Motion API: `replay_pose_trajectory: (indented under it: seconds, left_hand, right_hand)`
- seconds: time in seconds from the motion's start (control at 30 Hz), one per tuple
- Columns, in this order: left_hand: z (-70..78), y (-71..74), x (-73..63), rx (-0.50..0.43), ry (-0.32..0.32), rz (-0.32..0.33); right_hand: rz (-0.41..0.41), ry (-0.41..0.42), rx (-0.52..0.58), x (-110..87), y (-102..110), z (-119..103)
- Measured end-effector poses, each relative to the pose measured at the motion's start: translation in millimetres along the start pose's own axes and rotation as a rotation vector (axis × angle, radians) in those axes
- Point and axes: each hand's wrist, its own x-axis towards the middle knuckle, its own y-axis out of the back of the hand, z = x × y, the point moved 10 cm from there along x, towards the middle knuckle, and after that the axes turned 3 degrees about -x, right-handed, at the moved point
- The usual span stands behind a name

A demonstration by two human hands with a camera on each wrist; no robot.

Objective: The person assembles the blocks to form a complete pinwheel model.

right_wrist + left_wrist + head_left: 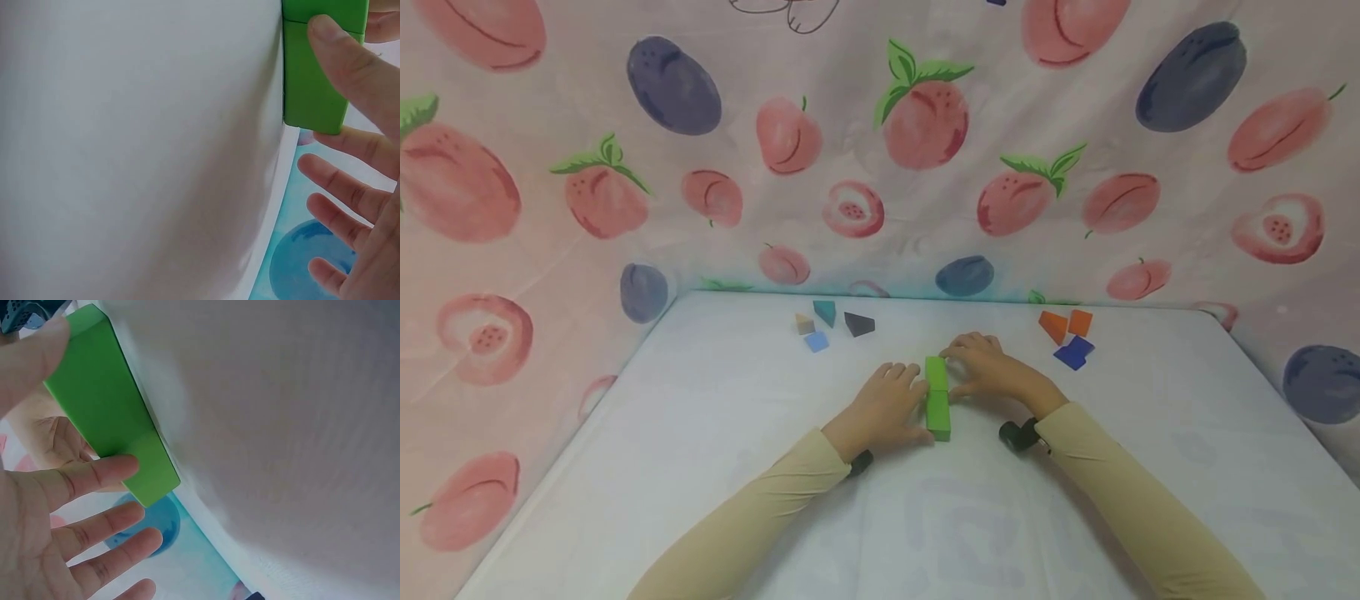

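**Beige sleeves [1120,483] extended over a white tabletop [730,392]**

Printed cloth [857,108] encloses the workspace at the back and on both sides; its pale pink ground carries peaches, whole and halved, with green leaves, and dark blue fruits. A turquoise tint runs along its lower edge, where it meets the tabletop's straight far side. The white surface is smooth, with faint grey marks toward the front and soft shadows beneath the arms.

Left hand [883,406]: fingers extended and spread, thumb at the near end of the green row, index finger against its side. Right hand [992,369]: fingers likewise loosely extended, thumb against the opposite side, index finger at the far end. Neither hand is clenched. A dark device [1018,436] shows at the right wrist.

Near green block [937,415] and far green block [936,372] lie end to end between the hands, touching at a visible seam.

Smaller pieces lie in two groups farther back: orange pieces [1080,322] and a blue piece [1073,353] at right; dark grey [860,324], teal, light blue and beige pieces at left.
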Motion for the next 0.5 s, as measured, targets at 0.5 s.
replay_pose_trajectory:
  seconds: [0.5]
  left_hand:
    - [1.6,1.6,-0.7,-0.013,0.003,-0.019]
  right_hand:
    - [-0.006,0.010,0.009,-2.0,-1.7,0.4]
